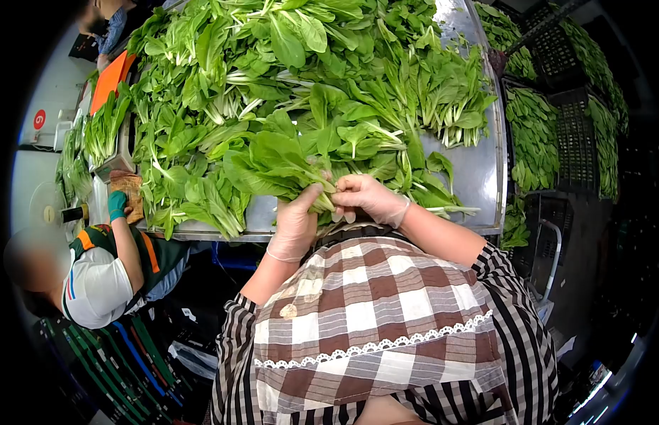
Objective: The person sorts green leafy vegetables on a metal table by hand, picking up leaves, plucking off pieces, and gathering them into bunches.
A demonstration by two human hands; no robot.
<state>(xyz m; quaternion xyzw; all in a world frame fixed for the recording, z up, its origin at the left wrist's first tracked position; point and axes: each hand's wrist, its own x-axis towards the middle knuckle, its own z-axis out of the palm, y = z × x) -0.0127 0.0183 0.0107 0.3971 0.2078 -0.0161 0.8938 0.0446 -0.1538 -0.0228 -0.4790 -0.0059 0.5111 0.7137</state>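
Note:
My left hand (295, 225), in a thin clear glove, is closed around the stems of a bunch of leafy greens (264, 164). The leaves of this bunch spread up and to the left, over the near edge of the metal table. At the stem ends, my right hand (372, 200), gloved the same way, has its fingers pinched together. It touches the bunch there; the exact bit between the fingertips is partly hidden. Right beyond both hands lies a thick heap of loose greens (308, 78) with pale stems.
The metal table (491, 185) has a raised right edge. Black crates (576, 134) of greens stand to the right, near a curved metal handle (556, 248). At left, a co-worker (106, 280) with a green glove sits by the table; another person (110, 28) is farther back.

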